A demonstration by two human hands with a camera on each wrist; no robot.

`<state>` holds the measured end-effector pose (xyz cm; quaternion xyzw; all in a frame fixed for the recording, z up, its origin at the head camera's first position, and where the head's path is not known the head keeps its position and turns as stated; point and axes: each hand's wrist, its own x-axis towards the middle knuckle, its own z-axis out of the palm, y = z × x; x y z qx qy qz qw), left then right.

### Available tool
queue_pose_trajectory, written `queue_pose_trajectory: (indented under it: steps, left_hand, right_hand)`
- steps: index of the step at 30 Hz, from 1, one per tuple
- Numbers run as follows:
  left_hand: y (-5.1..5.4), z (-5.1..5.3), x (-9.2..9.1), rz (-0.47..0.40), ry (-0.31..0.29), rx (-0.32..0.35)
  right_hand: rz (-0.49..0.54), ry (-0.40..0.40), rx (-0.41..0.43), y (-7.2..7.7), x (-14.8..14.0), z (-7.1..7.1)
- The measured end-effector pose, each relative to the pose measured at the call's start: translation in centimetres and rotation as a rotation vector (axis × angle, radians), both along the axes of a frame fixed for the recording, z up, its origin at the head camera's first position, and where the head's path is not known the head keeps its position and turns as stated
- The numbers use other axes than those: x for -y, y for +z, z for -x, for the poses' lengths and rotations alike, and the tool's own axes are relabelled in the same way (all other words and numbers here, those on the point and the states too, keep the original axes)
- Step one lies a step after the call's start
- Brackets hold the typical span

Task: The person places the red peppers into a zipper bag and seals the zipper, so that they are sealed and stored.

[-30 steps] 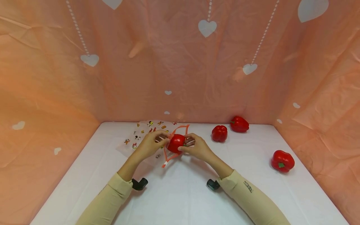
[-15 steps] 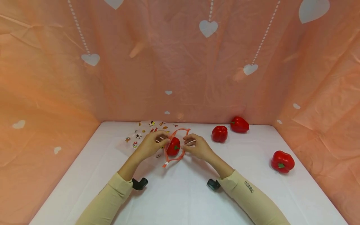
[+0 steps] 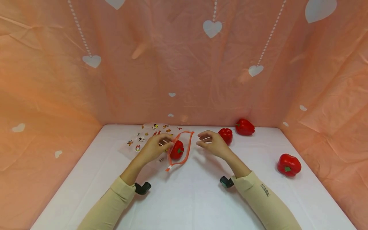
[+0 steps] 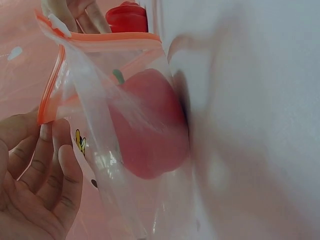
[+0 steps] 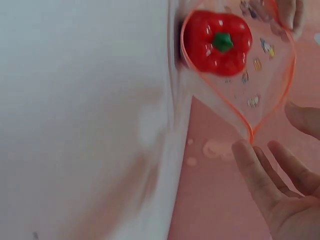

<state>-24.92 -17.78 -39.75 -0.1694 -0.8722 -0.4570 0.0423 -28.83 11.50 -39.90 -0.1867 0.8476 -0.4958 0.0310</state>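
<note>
From my place I see one red pepper [image 3: 177,150] inside the gaping bag [image 4: 97,135], whose rim the left hand [image 3: 156,148] pinches. The right hand [image 3: 214,145], fingers loosely apart, holds nothing. I judge one pepper is done; three are left outside: the back pepper [image 3: 245,127], its neighbour [image 3: 226,135] and the right-edge pepper [image 3: 288,164].

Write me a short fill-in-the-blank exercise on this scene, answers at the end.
1. The hand holding the bag is the person's ____ one.
2. The other hand holds ____.
3. The pepper inside the bag has a stem coloured ____.
4. Outside the bag, the red peppers on the table number ____.

Missing words: left; nothing; green; three.
</note>
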Motion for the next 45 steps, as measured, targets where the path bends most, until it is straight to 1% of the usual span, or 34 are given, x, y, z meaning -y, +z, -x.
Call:
queue_pose_trajectory:
  steps: [8, 13, 15, 20, 23, 29, 34, 38, 45]
  left_hand:
    - [0.4, -0.4, 0.0, 0.011, 0.011, 0.014]
    - [0.6, -0.5, 0.0, 0.014, 0.016, 0.016]
    - [0.6, -0.5, 0.0, 0.014, 0.017, 0.017]
    - [0.4, -0.3, -0.1, 0.01, -0.001, 0.02]
    - [0.2, -0.2, -0.1, 0.003, -0.011, 0.028]
    - [0.3, -0.5, -0.1, 0.013, 0.001, 0.032]
    - [0.2, -0.5, 0.0, 0.016, -0.005, 0.034]
    - [0.2, -0.5, 0.1, 0.025, -0.002, 0.03]
    - [0.5, -0.5, 0.0, 0.029, 0.004, 0.029]
  right_hand:
    - [-0.053, -0.048, -0.041, 0.6, -1.6, 0.6]
    - [-0.084, -0.083, -0.092, 1.0, -2.8, 1.0]
    - [-0.093, -0.099, -0.107, 1.2, -3.3, 1.1]
    - [-0.112, -0.124, -0.104, 1.4, -4.5, 1.1]
    - [-0.163, -0.12, -0.141, 1.3, -5.2, 1.4]
    - [-0.311, -0.101, -0.232, 1.0, -6.8, 2.3]
    - [-0.417, -0.094, -0.212, 0.9, -8.0, 3.2]
    - [-0.461, -0.097, -0.171, 1.0, -8.6, 3.6]
    - [-0.543, -0.079, -0.137, 1.2, -8.9, 4.2]
